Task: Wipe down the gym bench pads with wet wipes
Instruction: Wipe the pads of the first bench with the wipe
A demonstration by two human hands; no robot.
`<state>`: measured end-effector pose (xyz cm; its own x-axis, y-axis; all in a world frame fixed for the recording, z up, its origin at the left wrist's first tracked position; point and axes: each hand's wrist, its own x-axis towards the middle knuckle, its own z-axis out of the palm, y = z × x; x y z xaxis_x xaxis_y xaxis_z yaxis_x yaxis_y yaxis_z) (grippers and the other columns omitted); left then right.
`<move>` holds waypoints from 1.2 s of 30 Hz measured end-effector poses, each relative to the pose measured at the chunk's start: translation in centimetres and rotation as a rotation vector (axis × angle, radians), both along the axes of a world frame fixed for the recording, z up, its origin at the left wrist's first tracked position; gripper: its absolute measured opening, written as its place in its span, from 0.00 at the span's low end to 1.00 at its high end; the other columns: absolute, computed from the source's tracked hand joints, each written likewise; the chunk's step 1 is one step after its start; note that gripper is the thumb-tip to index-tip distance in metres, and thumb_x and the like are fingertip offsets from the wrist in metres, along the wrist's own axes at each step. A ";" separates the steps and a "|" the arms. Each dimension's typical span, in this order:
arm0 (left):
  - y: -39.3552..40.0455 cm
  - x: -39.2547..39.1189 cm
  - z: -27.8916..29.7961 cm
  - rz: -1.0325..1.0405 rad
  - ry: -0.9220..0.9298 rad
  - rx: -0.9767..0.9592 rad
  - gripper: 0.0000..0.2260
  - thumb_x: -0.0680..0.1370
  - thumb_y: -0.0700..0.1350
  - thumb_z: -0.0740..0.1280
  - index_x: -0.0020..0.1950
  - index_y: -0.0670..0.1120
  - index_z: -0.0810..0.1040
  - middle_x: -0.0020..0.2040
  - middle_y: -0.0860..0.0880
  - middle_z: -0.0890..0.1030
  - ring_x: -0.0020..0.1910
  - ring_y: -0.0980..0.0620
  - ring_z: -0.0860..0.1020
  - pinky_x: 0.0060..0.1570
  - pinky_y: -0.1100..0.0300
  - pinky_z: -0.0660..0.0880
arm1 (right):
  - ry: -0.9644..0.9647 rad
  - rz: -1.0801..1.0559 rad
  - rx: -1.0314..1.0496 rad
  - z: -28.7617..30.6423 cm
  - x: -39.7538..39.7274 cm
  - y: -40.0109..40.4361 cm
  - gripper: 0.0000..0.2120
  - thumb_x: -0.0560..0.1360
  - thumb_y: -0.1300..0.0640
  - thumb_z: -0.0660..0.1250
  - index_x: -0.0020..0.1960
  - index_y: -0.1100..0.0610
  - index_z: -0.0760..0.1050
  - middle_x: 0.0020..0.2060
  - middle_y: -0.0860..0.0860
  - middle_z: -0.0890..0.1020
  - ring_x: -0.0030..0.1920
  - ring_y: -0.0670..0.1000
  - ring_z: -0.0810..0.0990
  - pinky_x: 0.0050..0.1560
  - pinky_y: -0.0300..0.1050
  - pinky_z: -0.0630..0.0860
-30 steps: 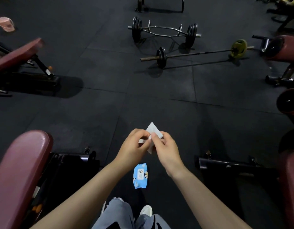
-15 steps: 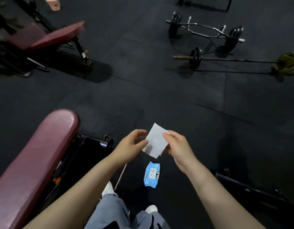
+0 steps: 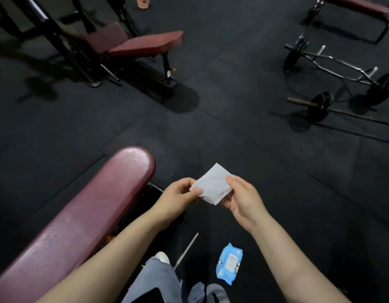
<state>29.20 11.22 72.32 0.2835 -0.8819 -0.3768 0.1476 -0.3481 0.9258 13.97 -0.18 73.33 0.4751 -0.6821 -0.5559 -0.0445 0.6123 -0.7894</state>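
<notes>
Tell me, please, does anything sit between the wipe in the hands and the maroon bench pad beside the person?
Nothing visible does. The wet wipe is pinched between the left hand and right hand, and the near bench pad lies just to their left across open space.

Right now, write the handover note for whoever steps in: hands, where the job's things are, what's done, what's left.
Left hand and right hand: both pinch the white folded wet wipe, held in the air between them, partly unfolded.
Blue wet-wipe packet: on the black rubber floor near the feet.
Nearest long maroon padded bench: just left of the hands; the wipe is not touching it.
Done: a wipe is out of the packet.
Left: finish opening the wipe and wipe this pad, then the other maroon bench pad farther off.
</notes>
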 end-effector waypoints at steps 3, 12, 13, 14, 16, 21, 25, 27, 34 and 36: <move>0.2 4.7 0.2 0.020 -0.036 0.003 0.04 0.80 0.41 0.67 0.45 0.45 0.78 0.38 0.47 0.78 0.36 0.51 0.72 0.38 0.59 0.70 | -0.013 0.023 0.059 -0.3 5.2 -0.3 0.12 0.82 0.57 0.59 0.58 0.61 0.77 0.52 0.59 0.85 0.50 0.56 0.85 0.42 0.50 0.80; 0.2 13.5 -0.8 0.235 -0.125 0.049 0.06 0.76 0.37 0.67 0.45 0.48 0.78 0.36 0.57 0.81 0.33 0.62 0.77 0.34 0.70 0.71 | 0.008 0.439 -0.154 -1.4 16.0 -1.4 0.24 0.71 0.71 0.69 0.64 0.57 0.72 0.53 0.55 0.84 0.54 0.55 0.84 0.51 0.49 0.80; 0.1 14.1 -1.0 0.250 -0.108 0.061 0.06 0.75 0.37 0.67 0.46 0.49 0.78 0.38 0.56 0.82 0.35 0.61 0.77 0.35 0.69 0.71 | 0.031 0.469 -0.177 -1.7 16.9 -1.7 0.26 0.69 0.73 0.67 0.64 0.56 0.72 0.52 0.55 0.85 0.53 0.55 0.84 0.49 0.47 0.80; -0.1 14.8 -1.1 0.255 -0.083 0.079 0.06 0.74 0.39 0.67 0.46 0.50 0.78 0.40 0.56 0.83 0.37 0.61 0.78 0.37 0.68 0.72 | 0.048 0.492 -0.198 -1.9 17.8 -2.3 0.27 0.68 0.75 0.66 0.64 0.56 0.72 0.52 0.54 0.85 0.53 0.54 0.84 0.47 0.46 0.80; -0.6 16.0 -1.2 0.267 -0.010 0.109 0.05 0.73 0.43 0.66 0.47 0.50 0.78 0.41 0.56 0.82 0.36 0.60 0.76 0.38 0.63 0.70 | 0.072 0.545 -0.240 -2.4 19.6 -3.6 0.29 0.67 0.75 0.67 0.64 0.54 0.72 0.52 0.53 0.85 0.54 0.53 0.84 0.50 0.48 0.80; -3.6 19.2 -1.2 0.516 -0.029 0.088 0.07 0.80 0.40 0.66 0.43 0.45 0.81 0.34 0.57 0.79 0.29 0.63 0.72 0.31 0.70 0.68 | 0.061 0.745 -0.331 -2.9 24.6 -8.1 0.26 0.68 0.70 0.69 0.61 0.48 0.74 0.53 0.48 0.85 0.53 0.48 0.84 0.48 0.43 0.81; -6.4 21.6 -1.3 0.609 -0.104 0.167 0.06 0.79 0.41 0.67 0.46 0.41 0.82 0.32 0.57 0.77 0.27 0.63 0.69 0.28 0.72 0.65 | 0.062 0.820 -0.371 -2.8 28.4 -11.9 0.21 0.70 0.69 0.66 0.58 0.50 0.77 0.48 0.47 0.86 0.35 0.41 0.82 0.30 0.34 0.73; -7.6 22.3 -1.4 0.651 -0.088 0.205 0.05 0.79 0.41 0.67 0.46 0.42 0.82 0.31 0.55 0.77 0.28 0.60 0.70 0.29 0.68 0.67 | 0.043 0.846 -0.352 -3.2 29.8 -13.5 0.19 0.71 0.69 0.66 0.56 0.49 0.78 0.48 0.47 0.86 0.42 0.44 0.84 0.36 0.37 0.77; -9.6 23.3 -2.7 0.867 0.003 0.210 0.11 0.79 0.46 0.69 0.45 0.39 0.82 0.40 0.42 0.83 0.40 0.53 0.79 0.52 0.54 0.79 | 0.081 0.983 -0.201 -4.8 33.6 -15.8 0.10 0.78 0.51 0.67 0.55 0.54 0.80 0.50 0.51 0.85 0.52 0.47 0.84 0.50 0.45 0.80; -9.6 23.5 -3.7 0.953 -0.044 0.237 0.10 0.79 0.47 0.69 0.43 0.41 0.81 0.39 0.43 0.83 0.41 0.48 0.80 0.55 0.48 0.78 | 0.171 1.006 -0.267 -5.7 34.4 -15.8 0.11 0.79 0.51 0.65 0.49 0.57 0.82 0.47 0.58 0.85 0.48 0.51 0.83 0.51 0.56 0.79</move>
<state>52.69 1.60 68.59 0.8549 -0.1794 -0.4868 0.4305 -0.2785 0.8585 48.39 -15.99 67.67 0.8193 -0.1278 -0.5590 -0.5591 0.0387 -0.8282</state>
